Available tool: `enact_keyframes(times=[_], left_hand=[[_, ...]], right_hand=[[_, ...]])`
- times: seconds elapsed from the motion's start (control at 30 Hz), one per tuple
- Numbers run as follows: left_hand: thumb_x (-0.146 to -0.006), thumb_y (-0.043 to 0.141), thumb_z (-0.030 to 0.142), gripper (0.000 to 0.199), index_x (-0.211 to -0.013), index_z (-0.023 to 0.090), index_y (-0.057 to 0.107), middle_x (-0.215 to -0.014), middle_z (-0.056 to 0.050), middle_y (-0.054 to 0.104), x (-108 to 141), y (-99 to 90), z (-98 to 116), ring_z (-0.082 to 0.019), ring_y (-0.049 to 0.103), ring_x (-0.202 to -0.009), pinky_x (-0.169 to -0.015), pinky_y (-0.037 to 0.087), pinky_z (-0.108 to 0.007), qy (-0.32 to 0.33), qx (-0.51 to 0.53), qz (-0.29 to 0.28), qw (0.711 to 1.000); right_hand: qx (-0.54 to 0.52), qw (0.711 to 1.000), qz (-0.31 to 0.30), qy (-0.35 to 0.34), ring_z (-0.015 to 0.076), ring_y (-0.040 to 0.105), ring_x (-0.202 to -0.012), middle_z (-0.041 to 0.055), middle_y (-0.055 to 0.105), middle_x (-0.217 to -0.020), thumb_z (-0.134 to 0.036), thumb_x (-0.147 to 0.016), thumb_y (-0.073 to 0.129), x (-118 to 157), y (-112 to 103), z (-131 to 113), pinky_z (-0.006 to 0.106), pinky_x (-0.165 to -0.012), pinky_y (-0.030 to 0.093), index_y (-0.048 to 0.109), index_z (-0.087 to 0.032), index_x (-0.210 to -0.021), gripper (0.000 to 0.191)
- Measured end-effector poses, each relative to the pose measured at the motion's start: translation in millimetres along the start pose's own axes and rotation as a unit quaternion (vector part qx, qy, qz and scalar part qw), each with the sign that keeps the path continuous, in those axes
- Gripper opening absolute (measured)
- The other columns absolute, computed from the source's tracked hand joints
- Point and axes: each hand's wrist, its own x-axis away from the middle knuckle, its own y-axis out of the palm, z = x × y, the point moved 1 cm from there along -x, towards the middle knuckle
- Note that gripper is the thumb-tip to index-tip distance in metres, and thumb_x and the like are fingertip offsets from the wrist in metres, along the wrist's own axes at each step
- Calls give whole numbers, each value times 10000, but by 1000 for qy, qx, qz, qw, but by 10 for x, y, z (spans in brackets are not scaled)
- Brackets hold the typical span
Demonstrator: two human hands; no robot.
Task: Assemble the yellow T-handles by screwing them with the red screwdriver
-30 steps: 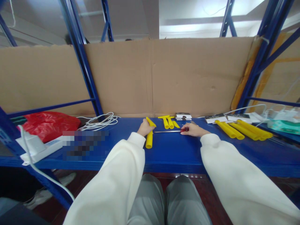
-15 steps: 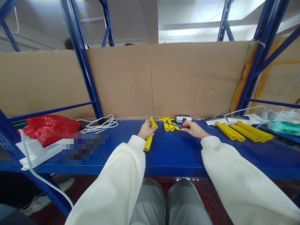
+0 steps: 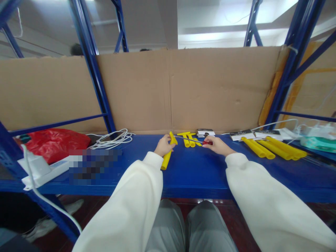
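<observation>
My left hand (image 3: pixel 163 145) is closed around a yellow T-shaped tube piece (image 3: pixel 166 162), its long end slanting down toward me. In my right hand (image 3: pixel 215 145) is the red handle of a screwdriver (image 3: pixel 193 140). Its metal shaft points left, and the tip reaches the upper part of the yellow piece; whether it sits inside cannot be made out. Just behind the shaft lie several more yellow T-shaped pieces (image 3: pixel 187 141). A small stack of black-and-white cards or packets (image 3: pixel 205 132) rests behind them.
Yellow tubes (image 3: pixel 279 148) lie at the right, with black-and-white packets (image 3: pixel 242 134) behind. At the left are a coiled white cable (image 3: pixel 115 138), a red plastic bag (image 3: pixel 55 142) and a white power strip (image 3: pixel 52 173). A cardboard panel (image 3: pixel 210 91) backs the blue shelf (image 3: pixel 194 178).
Almost nothing differs. The yellow piece in my left hand seems turned very slightly, and the screwdriver stays against its upper part.
</observation>
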Motion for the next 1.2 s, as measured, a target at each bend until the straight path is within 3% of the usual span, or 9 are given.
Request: enact_keyframes(times=[1.2], left_hand=[[-792,706,38,414,-1170,118,558,-1349,-176,639,2,-8,-9,-28,583,-414,-434,524,-193,3,-18,-5,1000]], right_hand=[[1,1000,16,5,195,619,-715,28,689,-748,-421,-776,668,12,6,-19,302,-656,464,588,-221,-742,218]])
